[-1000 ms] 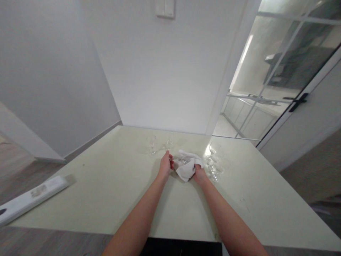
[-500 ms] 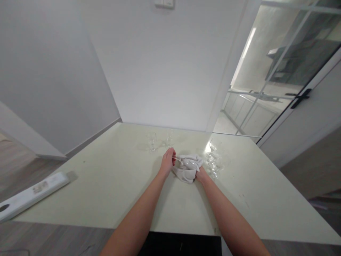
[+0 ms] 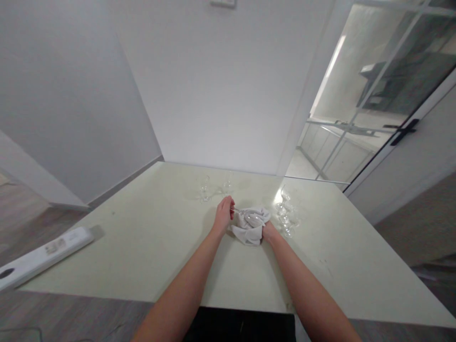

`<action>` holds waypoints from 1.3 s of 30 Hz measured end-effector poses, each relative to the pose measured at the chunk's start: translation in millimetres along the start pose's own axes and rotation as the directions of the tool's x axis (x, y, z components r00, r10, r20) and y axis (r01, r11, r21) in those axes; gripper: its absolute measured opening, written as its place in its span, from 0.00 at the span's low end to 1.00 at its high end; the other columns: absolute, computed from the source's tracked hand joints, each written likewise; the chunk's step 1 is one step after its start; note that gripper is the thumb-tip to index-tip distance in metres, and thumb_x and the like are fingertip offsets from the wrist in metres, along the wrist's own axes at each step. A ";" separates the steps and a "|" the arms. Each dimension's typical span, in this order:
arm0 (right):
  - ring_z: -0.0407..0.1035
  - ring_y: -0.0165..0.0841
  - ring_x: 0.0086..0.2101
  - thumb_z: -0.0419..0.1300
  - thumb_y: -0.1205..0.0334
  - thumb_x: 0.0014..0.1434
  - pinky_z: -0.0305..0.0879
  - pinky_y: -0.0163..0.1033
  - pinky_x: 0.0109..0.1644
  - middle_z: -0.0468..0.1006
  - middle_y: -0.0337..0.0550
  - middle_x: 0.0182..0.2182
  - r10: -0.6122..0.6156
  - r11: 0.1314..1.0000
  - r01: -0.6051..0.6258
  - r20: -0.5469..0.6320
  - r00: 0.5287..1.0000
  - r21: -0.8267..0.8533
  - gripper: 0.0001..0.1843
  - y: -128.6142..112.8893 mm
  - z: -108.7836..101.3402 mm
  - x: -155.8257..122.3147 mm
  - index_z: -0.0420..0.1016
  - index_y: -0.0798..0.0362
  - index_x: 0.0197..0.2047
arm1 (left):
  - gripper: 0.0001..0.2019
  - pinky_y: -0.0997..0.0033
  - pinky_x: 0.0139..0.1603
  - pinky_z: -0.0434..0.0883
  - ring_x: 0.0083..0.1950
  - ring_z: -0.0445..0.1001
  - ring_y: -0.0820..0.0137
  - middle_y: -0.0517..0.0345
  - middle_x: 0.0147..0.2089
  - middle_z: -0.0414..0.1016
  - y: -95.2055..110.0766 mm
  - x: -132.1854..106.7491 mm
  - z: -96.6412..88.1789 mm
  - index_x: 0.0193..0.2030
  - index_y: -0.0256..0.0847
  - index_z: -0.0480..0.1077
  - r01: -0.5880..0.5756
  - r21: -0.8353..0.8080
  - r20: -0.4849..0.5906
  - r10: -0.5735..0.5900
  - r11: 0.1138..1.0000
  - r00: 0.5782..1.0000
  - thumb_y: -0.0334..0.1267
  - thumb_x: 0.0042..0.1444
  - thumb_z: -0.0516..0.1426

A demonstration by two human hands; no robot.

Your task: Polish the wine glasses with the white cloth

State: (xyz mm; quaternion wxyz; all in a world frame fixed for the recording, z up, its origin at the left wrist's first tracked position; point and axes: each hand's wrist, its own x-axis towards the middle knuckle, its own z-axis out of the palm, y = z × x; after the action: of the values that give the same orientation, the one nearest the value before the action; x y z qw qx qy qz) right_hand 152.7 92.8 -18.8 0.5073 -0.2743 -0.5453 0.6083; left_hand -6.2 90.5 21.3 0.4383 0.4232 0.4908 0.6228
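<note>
A clear stemmed glass (image 3: 253, 219) lies sideways above the table, its bowl wrapped in a white cloth (image 3: 248, 236). My left hand (image 3: 224, 211) is closed on the foot end of the glass. From the right, my right hand (image 3: 268, 232) grips the cloth around the bowl, with most of its fingers hidden under the fabric. Beyond my left hand, two stemmed glasses, a left one (image 3: 204, 189) and a right one (image 3: 227, 184), stand upright. Several more clear glasses (image 3: 285, 216) lie close together to the right of the cloth.
The pale table (image 3: 142, 247) meets a white wall at the back. A long white power strip (image 3: 53, 249) lies across its left edge. At the right rear is a glazed door with a black handle (image 3: 404, 131).
The cloth has shifted slightly around the glass bowl. Both hands keep nearly the same place, and the camera view has tilted a little.
</note>
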 end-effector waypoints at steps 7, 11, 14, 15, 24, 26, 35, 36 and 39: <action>0.74 0.42 0.43 0.68 0.48 0.44 0.71 0.47 0.49 0.82 0.46 0.34 0.037 0.999 -0.036 0.035 0.999 -0.034 0.20 -3.5 -1.1 -3.8 0.79 0.50 0.39 | 0.20 0.78 0.15 0.54 0.15 0.58 0.79 0.66 0.19 0.59 -5.6 3.2 -0.7 0.25 0.39 0.65 0.070 -0.037 -0.053 -0.072 0.997 0.996 0.55 0.55 0.50; 0.73 0.43 0.46 0.67 0.46 0.45 0.68 0.49 0.54 0.82 0.47 0.36 0.041 0.995 -0.047 -0.065 0.997 -0.087 0.23 4.4 -5.8 -5.3 0.79 0.51 0.41 | 0.20 0.77 0.14 0.54 0.15 0.58 0.78 0.66 0.19 0.58 -5.1 2.9 -0.1 0.26 0.39 0.65 0.083 -0.050 -0.047 -0.086 0.995 0.995 0.56 0.54 0.51; 0.72 0.43 0.47 0.66 0.44 0.45 0.67 0.49 0.54 0.82 0.47 0.36 0.048 0.991 -0.065 -0.142 0.989 -0.116 0.25 5.6 -6.3 -5.9 0.78 0.51 0.41 | 0.21 0.78 0.14 0.55 0.15 0.58 0.78 0.67 0.19 0.58 -5.0 3.2 0.2 0.26 0.39 0.64 0.083 -0.050 -0.058 -0.086 0.995 0.995 0.56 0.54 0.52; 0.72 0.43 0.47 0.66 0.44 0.45 0.67 0.48 0.54 0.82 0.47 0.35 0.052 0.991 -0.070 -0.151 0.987 -0.115 0.24 4.6 -5.4 -6.1 0.78 0.51 0.41 | 0.21 0.78 0.14 0.55 0.15 0.58 0.78 0.67 0.19 0.58 -5.0 3.6 0.0 0.26 0.39 0.64 0.081 -0.045 -0.062 -0.083 0.996 0.995 0.56 0.54 0.52; 0.75 0.42 0.41 0.67 0.48 0.46 0.72 0.47 0.46 0.82 0.45 0.32 0.017 0.996 -0.018 -0.008 1.000 -0.084 0.20 -5.2 2.6 -0.9 0.80 0.51 0.40 | 0.20 0.78 0.15 0.55 0.15 0.58 0.79 0.67 0.18 0.58 -2.7 3.7 -1.2 0.26 0.39 0.64 0.064 -0.032 -0.053 -0.065 0.997 0.996 0.55 0.54 0.51; 0.75 0.42 0.41 0.68 0.49 0.44 0.72 0.46 0.46 0.82 0.46 0.32 -0.002 0.998 0.002 -0.002 1.000 -0.058 0.20 -3.3 1.8 -0.4 0.80 0.51 0.39 | 0.19 0.78 0.15 0.55 0.15 0.58 0.79 0.67 0.18 0.58 -2.2 2.7 -1.0 0.25 0.39 0.64 0.060 -0.029 -0.049 -0.061 0.998 0.997 0.54 0.54 0.51; 0.74 0.42 0.43 0.68 0.52 0.45 0.71 0.47 0.48 0.82 0.46 0.33 0.038 0.999 -0.039 -0.036 0.999 -0.030 0.19 3.9 -4.9 -4.4 0.80 0.51 0.40 | 0.19 0.78 0.15 0.55 0.15 0.58 0.78 0.67 0.18 0.58 -3.4 2.0 0.1 0.25 0.39 0.65 0.082 -0.051 -0.044 -0.084 0.995 0.995 0.54 0.53 0.52; 0.74 0.42 0.43 0.68 0.52 0.45 0.71 0.47 0.48 0.82 0.46 0.33 0.033 0.999 -0.034 -0.037 0.999 -0.030 0.19 4.1 -5.3 -4.3 0.80 0.52 0.40 | 0.19 0.78 0.15 0.55 0.15 0.58 0.78 0.67 0.19 0.58 -3.1 1.7 0.2 0.26 0.39 0.65 0.084 -0.053 -0.045 -0.086 0.995 0.995 0.54 0.53 0.52; 0.74 0.42 0.42 0.67 0.51 0.45 0.71 0.47 0.48 0.82 0.47 0.33 0.033 0.999 -0.034 -0.044 0.998 -0.022 0.19 2.8 -4.3 -4.6 0.80 0.51 0.40 | 0.19 0.78 0.14 0.55 0.16 0.58 0.78 0.67 0.19 0.58 -2.5 1.1 0.2 0.26 0.39 0.65 0.087 -0.055 -0.047 -0.090 0.995 0.995 0.54 0.53 0.52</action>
State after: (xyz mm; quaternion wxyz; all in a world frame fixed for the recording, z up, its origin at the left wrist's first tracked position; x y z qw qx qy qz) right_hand 157.2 90.5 -23.5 0.5059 -0.3023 -0.5363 0.6042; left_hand -6.0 91.9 19.0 0.4644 0.3738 0.5029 0.6259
